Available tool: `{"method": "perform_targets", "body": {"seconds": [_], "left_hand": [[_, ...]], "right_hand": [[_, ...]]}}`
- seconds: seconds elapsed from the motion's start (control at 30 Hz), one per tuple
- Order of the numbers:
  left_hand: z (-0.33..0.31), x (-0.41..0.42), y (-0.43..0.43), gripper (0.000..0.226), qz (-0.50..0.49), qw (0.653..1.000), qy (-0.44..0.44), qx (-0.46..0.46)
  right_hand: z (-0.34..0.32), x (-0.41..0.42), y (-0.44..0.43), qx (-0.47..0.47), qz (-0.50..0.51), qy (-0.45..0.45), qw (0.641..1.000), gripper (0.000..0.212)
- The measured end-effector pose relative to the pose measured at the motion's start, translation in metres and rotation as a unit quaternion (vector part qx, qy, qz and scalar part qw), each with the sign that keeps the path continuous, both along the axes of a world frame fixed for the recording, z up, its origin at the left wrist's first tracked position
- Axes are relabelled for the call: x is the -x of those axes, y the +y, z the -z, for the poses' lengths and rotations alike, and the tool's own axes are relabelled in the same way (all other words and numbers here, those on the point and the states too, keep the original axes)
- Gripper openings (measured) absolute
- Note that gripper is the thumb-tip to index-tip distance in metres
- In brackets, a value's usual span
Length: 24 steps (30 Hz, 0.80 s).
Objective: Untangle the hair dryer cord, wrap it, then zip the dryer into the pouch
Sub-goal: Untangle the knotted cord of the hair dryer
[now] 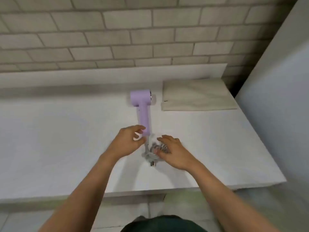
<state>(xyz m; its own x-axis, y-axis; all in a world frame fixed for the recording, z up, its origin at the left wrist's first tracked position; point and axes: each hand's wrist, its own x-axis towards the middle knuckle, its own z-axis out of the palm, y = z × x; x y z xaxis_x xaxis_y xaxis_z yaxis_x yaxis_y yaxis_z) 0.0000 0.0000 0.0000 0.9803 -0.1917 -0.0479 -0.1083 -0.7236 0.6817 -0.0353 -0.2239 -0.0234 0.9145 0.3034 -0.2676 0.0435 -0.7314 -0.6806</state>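
- The left hand (128, 141) curled its fingers around the bottom of the one smooth purple hair dryer (143, 109), which lay flat on the white table (58, 139).
- The right hand (170, 150) pinched the gray cord (154, 153), bunched in a blurry tangle by the handle.
- One flat, soft beige pouch (197, 95) lay just right of the dryer.
- No writing could be read.

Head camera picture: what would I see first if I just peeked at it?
First, the purple hair dryer lying in the middle of the white table. Just below its handle, the left hand and right hand fuss with the bunched grey cord. A flat beige pouch lies to the dryer's right, near the brick wall.
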Motion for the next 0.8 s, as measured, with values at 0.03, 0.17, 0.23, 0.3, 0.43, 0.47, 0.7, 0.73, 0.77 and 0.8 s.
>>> {"method": "perform_targets", "body": {"seconds": [0.03,0.17,0.23,0.3,0.43,0.47,0.7,0.73,0.77,0.8], "left_hand": [[0.007,0.007,0.002,0.042,0.017,1.000,0.014,0.004],[0.032,0.031,0.007,0.056,0.125,0.990,0.063,0.026],[0.039,0.029,0.009,0.065,0.170,0.983,0.059,0.019],[0.048,0.027,0.009,0.070,0.210,0.977,0.040,-0.017],[0.059,0.013,0.010,0.064,0.248,0.968,0.026,-0.018],[0.058,0.009,0.010,0.063,0.258,0.966,0.026,-0.014],[0.047,-0.003,0.004,0.053,0.266,0.960,0.046,0.079],[0.044,-0.004,0.002,0.049,0.250,0.959,0.057,0.116],[0.042,-0.005,-0.001,0.045,0.232,0.958,0.074,0.151],[0.039,-0.007,-0.003,0.041,0.209,0.956,0.096,0.181]], "right_hand": [[0.003,0.003,0.004,-0.010,0.008,0.000,1.000,0.060],[0.015,0.009,0.005,-0.036,0.039,0.013,0.999,0.067],[0.020,0.008,-0.001,-0.029,0.011,0.020,0.999,0.084],[0.025,0.007,-0.006,-0.005,-0.027,0.016,1.000,0.093],[0.030,0.001,-0.002,-0.004,0.019,-0.030,0.999,0.082],[0.030,-0.001,-0.001,-0.011,0.049,-0.042,0.998,0.078],[0.025,-0.003,-0.005,-0.054,0.168,-0.048,0.983,0.031],[0.022,-0.004,-0.005,-0.066,0.182,-0.047,0.980,0.022],[0.017,-0.005,-0.006,-0.086,0.194,-0.044,0.976,0.014],[0.012,-0.005,-0.007,-0.112,0.205,-0.038,0.972,0.013]]}}
